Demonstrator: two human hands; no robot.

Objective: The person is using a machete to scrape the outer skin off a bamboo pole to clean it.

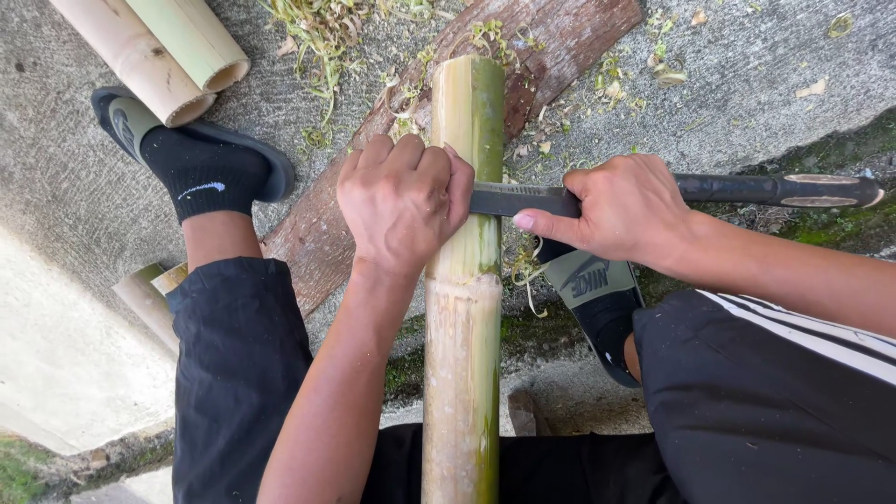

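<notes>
The left hand (403,201) wraps its fingers around the upright bamboo pole (462,308) at centre, while the right hand (621,207), at 3 o'clock, presses the knife (523,199) flat; scrape best with shallow strokes.

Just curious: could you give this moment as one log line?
left hand: grips bamboo pole | right hand: holds knife, blade against pole | shavings on ground

Knife (523,199) across bamboo pole (462,327) (on plank (560,37))

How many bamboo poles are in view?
5, perhaps more out of frame: one pole upright at centre under the left hand and the blade; two at top left; two partly hidden behind the left knee.
</notes>
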